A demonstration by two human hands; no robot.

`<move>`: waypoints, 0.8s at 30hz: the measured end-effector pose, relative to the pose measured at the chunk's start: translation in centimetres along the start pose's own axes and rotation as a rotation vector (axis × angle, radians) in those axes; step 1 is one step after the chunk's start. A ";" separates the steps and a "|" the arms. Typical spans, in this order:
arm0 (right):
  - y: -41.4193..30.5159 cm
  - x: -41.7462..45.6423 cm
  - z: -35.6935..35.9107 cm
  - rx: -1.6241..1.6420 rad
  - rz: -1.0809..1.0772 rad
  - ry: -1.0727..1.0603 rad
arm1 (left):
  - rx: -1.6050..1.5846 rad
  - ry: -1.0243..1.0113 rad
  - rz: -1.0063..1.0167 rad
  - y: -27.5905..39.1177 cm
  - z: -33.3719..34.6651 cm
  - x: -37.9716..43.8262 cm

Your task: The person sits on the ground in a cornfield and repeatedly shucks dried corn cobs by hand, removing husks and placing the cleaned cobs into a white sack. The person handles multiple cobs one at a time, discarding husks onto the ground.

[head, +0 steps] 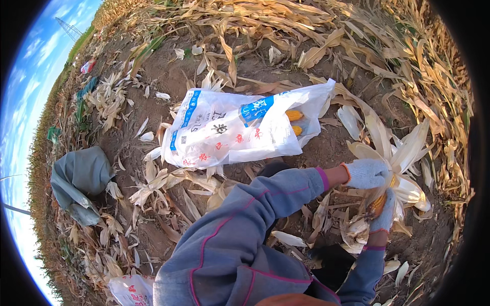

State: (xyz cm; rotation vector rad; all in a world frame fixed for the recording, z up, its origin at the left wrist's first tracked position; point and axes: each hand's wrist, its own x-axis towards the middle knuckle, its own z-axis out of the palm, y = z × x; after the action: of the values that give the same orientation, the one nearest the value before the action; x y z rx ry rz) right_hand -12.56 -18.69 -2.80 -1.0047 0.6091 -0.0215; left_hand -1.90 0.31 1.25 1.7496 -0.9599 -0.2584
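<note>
My left hand (pixel 365 174), in a white knit glove with an orange cuff edge, is closed around the pale dry husk (pixel 409 147) of a corn ear. Just below it, my right hand (pixel 383 212), also gloved, grips the partly bared ear of corn (pixel 377 206). Yellow kernels show between the two hands, and peeled husk leaves spread out around them. To the left of the hands a white woven sack (pixel 226 130) with blue and red printing lies on the soil. Two yellow corn cobs (pixel 294 115) are visible in its open mouth.
Dry cornstalks (pixel 413 57) lie heaped along the top and right. Loose husks (pixel 164 179) litter the brown soil. A grey-green bundle of cloth or sheeting (pixel 82 179) lies at left, and another printed sack (pixel 132 288) at lower left. A lattice pylon (pixel 69 28) stands far off.
</note>
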 end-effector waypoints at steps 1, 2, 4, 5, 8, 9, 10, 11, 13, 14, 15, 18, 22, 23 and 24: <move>0.0 -0.1 0.7 0.000 0.012 -0.024 | 0.008 -0.042 -0.098 -0.3 0.2 -0.1; 0.1 0.4 0.2 -0.053 0.035 -0.060 | 0.013 -0.085 -0.196 -0.4 0.4 -0.2; 0.4 -0.3 1.3 -0.597 -0.252 0.005 | -0.347 -0.109 -0.364 -0.1 0.9 -0.1; 0.6 -0.8 1.9 -0.867 -0.400 0.041 | -0.529 -0.122 -0.444 0.3 1.2 0.0; 1.2 -4.2 7.1 -1.174 -0.660 0.015 | -0.685 0.194 -0.526 -2.0 3.3 -0.1; 1.1 -4.6 7.6 -1.250 -0.729 0.038 | -0.737 0.297 -0.490 -2.1 3.4 0.2; 0.8 -4.5 7.7 -1.222 -0.712 0.007 | -0.802 0.299 -0.490 -2.3 3.2 0.3; 0.7 -4.5 7.8 -1.171 -0.698 0.002 | -0.875 0.349 -0.464 -2.4 3.2 0.5; 0.4 -4.4 7.8 -1.068 -0.669 0.000 | -1.022 0.441 -0.408 -1.5 2.5 0.6; 0.2 -4.4 7.7 -1.014 -0.635 -0.025 | -1.056 0.457 -0.415 -1.7 2.5 0.8; -0.1 -4.4 7.7 -0.960 -0.599 -0.053 | -1.089 0.477 -0.422 -1.8 2.4 0.9; -0.1 -4.3 7.3 -0.964 -0.612 -0.057 | -1.087 0.500 -0.390 -1.2 2.1 0.8; 0.1 -4.3 7.3 -1.047 -0.696 -0.038 | -1.053 0.508 -0.375 -1.8 2.6 0.9; 0.2 -4.2 7.2 -1.065 -0.718 -0.036 | -1.043 0.529 -0.390 -1.9 2.8 0.9; 0.3 -3.9 6.9 -1.084 -0.742 -0.032 | -1.034 0.547 -0.402 -1.9 2.9 1.1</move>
State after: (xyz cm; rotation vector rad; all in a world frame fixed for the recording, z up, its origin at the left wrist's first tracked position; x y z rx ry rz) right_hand -12.51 -12.05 1.45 -2.2397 0.1423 -0.3585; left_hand -2.03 -2.28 -1.31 0.9242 0.0000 -0.4096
